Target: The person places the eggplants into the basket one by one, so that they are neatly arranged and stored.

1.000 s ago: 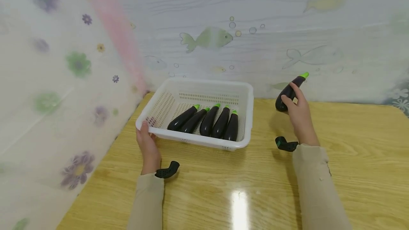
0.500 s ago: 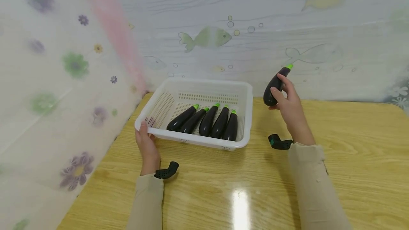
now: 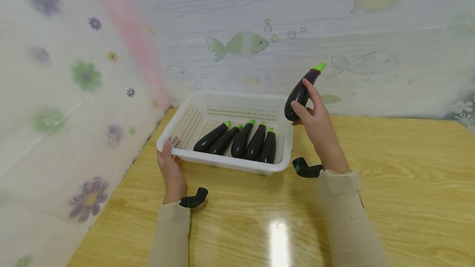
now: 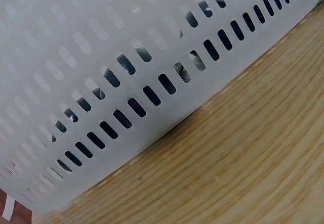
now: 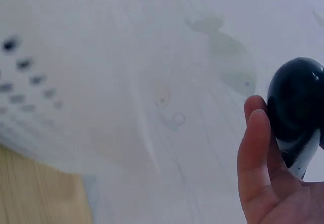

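A white plastic basket point(image 3: 226, 163) with slotted walls stands on the wooden table, several dark eggplants point(image 3: 241, 140) with green stem ends lying side by side inside it. My left hand point(image 3: 172, 172) grips the basket's front left corner, thumb on the rim and the other fingers mostly hidden below. In my right hand point(image 3: 322, 129) one more eggplant point(image 3: 298, 96) is held between thumb and fingers, tilted with its green end up. It overlaps the basket's right rim in the head view. The left wrist view shows the slotted basket wall point(image 4: 147, 102); in the right wrist view the held eggplant point(image 5: 296, 100) shows its rounded end.
The wooden table point(image 3: 400, 184) extends to the right and toward me. A wall covering point(image 3: 371, 19) printed with fish rises behind it, and a flowered one point(image 3: 55, 143) stands along the left. Black curved devices point(image 3: 194, 198) are worn on both wrists.
My right hand has moved left and slightly up with its eggplant, from beside the basket to its right rim. The left hand and basket have stayed in place.
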Motion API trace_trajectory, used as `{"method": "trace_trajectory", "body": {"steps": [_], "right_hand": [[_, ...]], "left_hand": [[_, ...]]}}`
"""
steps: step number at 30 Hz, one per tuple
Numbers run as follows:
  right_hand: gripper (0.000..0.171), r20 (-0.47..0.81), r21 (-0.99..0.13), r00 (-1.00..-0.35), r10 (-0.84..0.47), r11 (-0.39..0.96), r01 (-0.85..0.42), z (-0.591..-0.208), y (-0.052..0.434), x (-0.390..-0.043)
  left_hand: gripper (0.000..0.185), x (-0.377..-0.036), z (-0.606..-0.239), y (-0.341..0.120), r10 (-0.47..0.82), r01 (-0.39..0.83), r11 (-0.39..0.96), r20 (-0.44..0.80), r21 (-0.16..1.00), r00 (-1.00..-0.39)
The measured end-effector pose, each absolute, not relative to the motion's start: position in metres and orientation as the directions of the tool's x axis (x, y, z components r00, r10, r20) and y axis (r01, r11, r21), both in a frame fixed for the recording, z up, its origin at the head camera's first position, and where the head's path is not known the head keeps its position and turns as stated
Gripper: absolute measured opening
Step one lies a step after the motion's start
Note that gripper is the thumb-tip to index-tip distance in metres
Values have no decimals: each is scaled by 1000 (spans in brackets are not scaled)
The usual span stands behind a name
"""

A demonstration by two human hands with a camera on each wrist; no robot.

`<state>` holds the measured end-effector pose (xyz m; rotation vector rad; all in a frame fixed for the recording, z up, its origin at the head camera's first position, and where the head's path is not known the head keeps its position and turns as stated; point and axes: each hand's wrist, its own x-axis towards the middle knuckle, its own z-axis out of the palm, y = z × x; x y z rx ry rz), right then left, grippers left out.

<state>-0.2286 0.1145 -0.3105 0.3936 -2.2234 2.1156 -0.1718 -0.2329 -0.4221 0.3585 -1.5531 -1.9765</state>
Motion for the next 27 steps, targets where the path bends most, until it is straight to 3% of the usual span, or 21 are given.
{"method": "trace_trajectory", "body": {"steps": [8, 18, 27], "right_hand": [[75, 192, -976, -952, -237, 53, -210, -300, 89, -221], [62, 185, -983, -943, -277, -48, -179, -275, 62, -193], [56, 179, -983, -928, -325, -93, -157, -299, 31, -208]], "left_hand": [[46, -172, -422, -230, -594, 290, -144, 152, 946, -790], [46, -173, -421, -224, -603, 301, -153, 152, 941, -783], [44, -173, -419, -216, -590, 298, -175, 142, 939, -795]]}}
